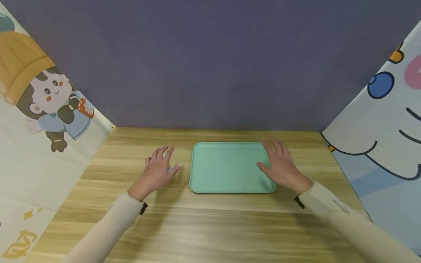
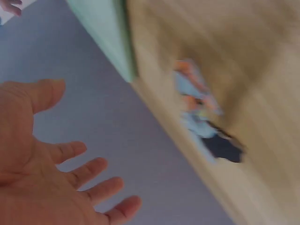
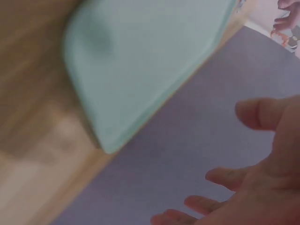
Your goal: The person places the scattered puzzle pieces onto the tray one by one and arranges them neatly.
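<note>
A mint-green tray (image 1: 227, 168) lies flat on the wooden table, with nothing on it. My left hand (image 1: 156, 173) hovers left of the tray, fingers spread and holding nothing. Behind it, mostly hidden in the head view, is a small cluster of flat colourful pieces (image 2: 199, 115) in light blue, orange and black. They are blurred in the left wrist view, so their kind and number cannot be told. Over the tray's right edge hovers my right hand (image 1: 279, 166), thumb apart from the fingers, its palm (image 3: 262, 197) bare in the right wrist view.
The wood-grain table (image 1: 210, 226) ends at a dark grey-blue wall panel (image 1: 210, 65) at the back. White cartoon-printed sheets stand on both sides, the left sheet (image 1: 39, 175) and the right sheet (image 1: 378, 146).
</note>
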{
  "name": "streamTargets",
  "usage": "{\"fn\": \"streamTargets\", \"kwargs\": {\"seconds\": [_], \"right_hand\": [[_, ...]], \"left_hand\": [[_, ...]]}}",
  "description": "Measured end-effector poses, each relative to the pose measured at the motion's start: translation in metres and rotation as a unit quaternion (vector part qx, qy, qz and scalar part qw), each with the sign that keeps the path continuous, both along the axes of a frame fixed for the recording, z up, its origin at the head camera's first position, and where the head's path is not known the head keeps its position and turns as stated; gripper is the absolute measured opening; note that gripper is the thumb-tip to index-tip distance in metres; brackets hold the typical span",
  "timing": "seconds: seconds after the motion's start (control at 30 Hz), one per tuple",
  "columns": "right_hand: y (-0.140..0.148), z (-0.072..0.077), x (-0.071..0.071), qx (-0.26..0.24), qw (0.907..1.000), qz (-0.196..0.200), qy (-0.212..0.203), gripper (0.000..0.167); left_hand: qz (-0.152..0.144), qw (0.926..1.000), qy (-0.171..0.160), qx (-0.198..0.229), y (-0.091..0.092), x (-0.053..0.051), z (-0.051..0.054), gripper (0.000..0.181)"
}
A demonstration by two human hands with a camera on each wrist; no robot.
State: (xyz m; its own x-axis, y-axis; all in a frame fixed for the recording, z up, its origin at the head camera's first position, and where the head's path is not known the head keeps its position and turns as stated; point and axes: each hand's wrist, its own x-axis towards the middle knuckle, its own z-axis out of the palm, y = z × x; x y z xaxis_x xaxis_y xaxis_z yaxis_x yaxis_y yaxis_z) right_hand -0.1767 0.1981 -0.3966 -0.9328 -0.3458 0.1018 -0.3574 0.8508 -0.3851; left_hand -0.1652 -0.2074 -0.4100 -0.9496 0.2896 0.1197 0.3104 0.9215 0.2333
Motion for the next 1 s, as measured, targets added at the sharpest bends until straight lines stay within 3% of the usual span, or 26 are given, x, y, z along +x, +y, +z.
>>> {"fn": "streamTargets", "kwargs": {"seconds": [0.27,0.63,0.83,1.0], "right_hand": [[0.024,-0.034,0.002,-0.023,0.9991,-0.010,-0.034,0.054],[0.032,-0.066,0.003,-0.027,0.9931,-0.037,-0.108,0.047],[0.031,-0.073,0.004,-0.022,0.9954,-0.029,-0.089,0.046],[0.030,-0.076,0.005,-0.018,0.9971,-0.017,-0.072,0.045]], "left_hand": [[0.033,0.9992,-0.013,0.019,-0.029,-0.019,-0.024,0.057],[0.095,0.9900,-0.103,0.014,-0.052,-0.057,-0.045,0.069],[0.140,0.9837,-0.113,0.011,-0.054,-0.071,-0.052,0.067],[0.146,0.9816,-0.123,0.010,-0.053,-0.074,-0.052,0.060]]}}
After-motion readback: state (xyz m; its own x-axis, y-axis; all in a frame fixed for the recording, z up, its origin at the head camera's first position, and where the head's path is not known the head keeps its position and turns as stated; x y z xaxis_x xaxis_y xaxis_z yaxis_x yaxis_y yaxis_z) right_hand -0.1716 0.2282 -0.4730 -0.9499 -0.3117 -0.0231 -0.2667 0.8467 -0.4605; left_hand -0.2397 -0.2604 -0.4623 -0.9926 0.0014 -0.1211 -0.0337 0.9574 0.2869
